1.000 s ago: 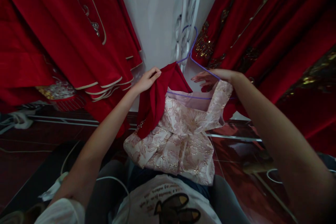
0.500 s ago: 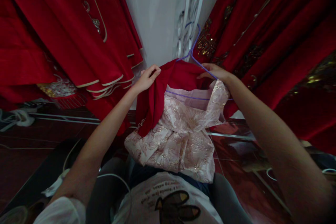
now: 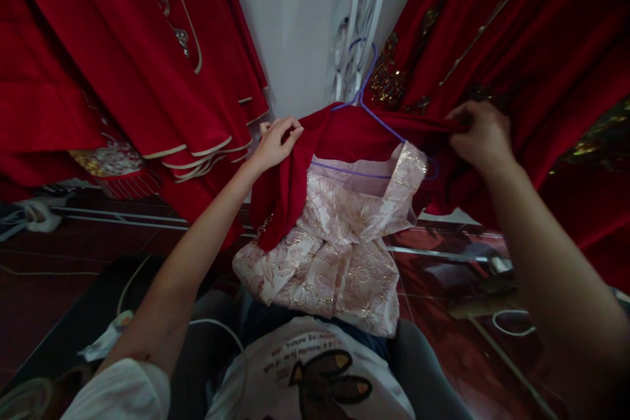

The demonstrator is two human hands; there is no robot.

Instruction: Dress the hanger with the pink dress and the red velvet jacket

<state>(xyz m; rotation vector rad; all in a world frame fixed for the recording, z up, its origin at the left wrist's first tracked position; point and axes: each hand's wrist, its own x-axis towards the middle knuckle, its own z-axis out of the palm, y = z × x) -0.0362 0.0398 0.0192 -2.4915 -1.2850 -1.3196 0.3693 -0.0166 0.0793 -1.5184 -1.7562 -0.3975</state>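
A pale pink and gold brocade dress [image 3: 344,216] hangs on a purple hanger [image 3: 365,86], its skirt bunched close to my lap. Behind the dress, a red cloth [image 3: 364,134] drapes over the hanger and falls down across the dress's left shoulder. My left hand [image 3: 277,143] grips the cloth by that shoulder, thumb and fingers curled together. Out to the right, my right hand [image 3: 481,134] pinches the cloth's other edge, drawing it taut beyond the hanger. The dress's right strap [image 3: 412,164] shows uncovered.
Red garments with pale trim [image 3: 207,79] hang at left; red garments with gold sequins [image 3: 492,33] hang at right. A white scrolled metal frame [image 3: 364,13] holds the hanger's hook. A low white rail [image 3: 438,254] runs above the reddish tiled floor [image 3: 433,335].
My right hand has moved outward to the right from the dress's strap, pulling the red cloth out with it. My left hand has stayed nearly in place.
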